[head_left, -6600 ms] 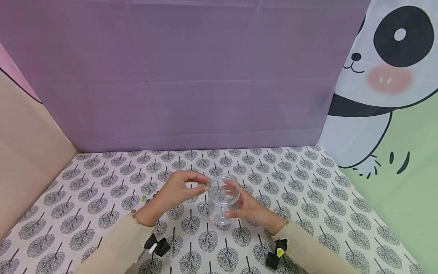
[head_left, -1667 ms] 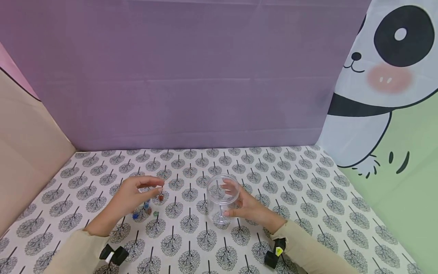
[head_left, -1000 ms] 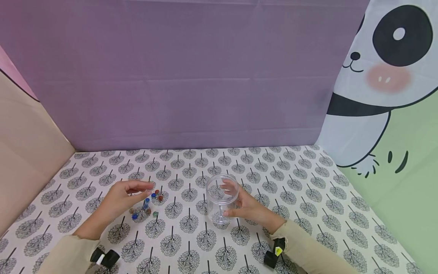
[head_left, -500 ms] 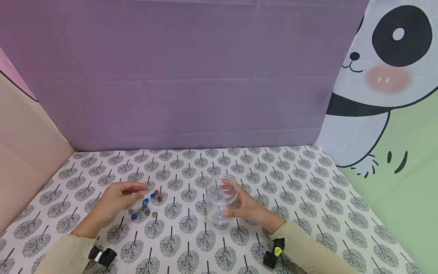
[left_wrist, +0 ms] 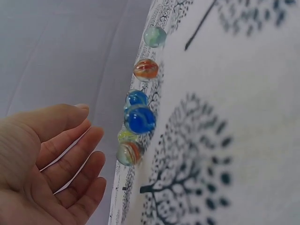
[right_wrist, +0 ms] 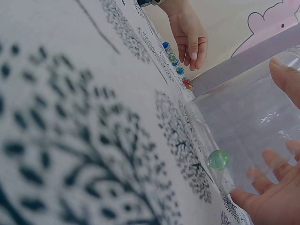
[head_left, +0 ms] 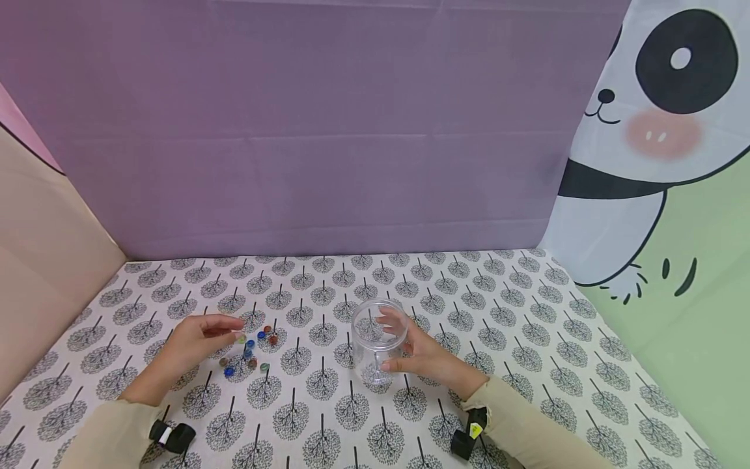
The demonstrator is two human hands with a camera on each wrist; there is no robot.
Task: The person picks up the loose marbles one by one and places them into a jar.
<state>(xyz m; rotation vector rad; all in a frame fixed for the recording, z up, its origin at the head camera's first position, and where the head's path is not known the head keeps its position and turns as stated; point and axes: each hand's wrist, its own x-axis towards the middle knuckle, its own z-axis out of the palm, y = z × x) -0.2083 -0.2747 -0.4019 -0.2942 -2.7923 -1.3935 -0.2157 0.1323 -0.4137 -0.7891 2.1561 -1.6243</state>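
Note:
My left hand (head_left: 196, 342) hovers at the left edge of a loose group of glass marbles on the cloth, fingers relaxed and holding nothing. Closest to its thumb tip is a yellow-green marble (head_left: 242, 339). Blue marbles (left_wrist: 140, 119), orange-streaked marbles (left_wrist: 146, 69) and a pale green marble (left_wrist: 155, 36) lie beside it. With fingers and thumb around its right side, my right hand (head_left: 422, 352) holds a clear, lidless jar (head_left: 370, 371) upright on the table. A green marble (right_wrist: 218, 160) shows through the jar wall near its bottom in the right wrist view.
A white cloth with a grey tree print (head_left: 328, 449) covers the table. Behind it hangs a purple backdrop (head_left: 340, 130), with a beige panel (head_left: 53, 273) on the left and a panda-printed green panel (head_left: 697, 339) on the right. Patterned cloth separates marbles and jar.
Earlier my left hand pinched a green marble at the jar's rim. It has since returned left to the marbles, drifting slightly left and uncovering the yellow-green one. My right hand stays on the jar.

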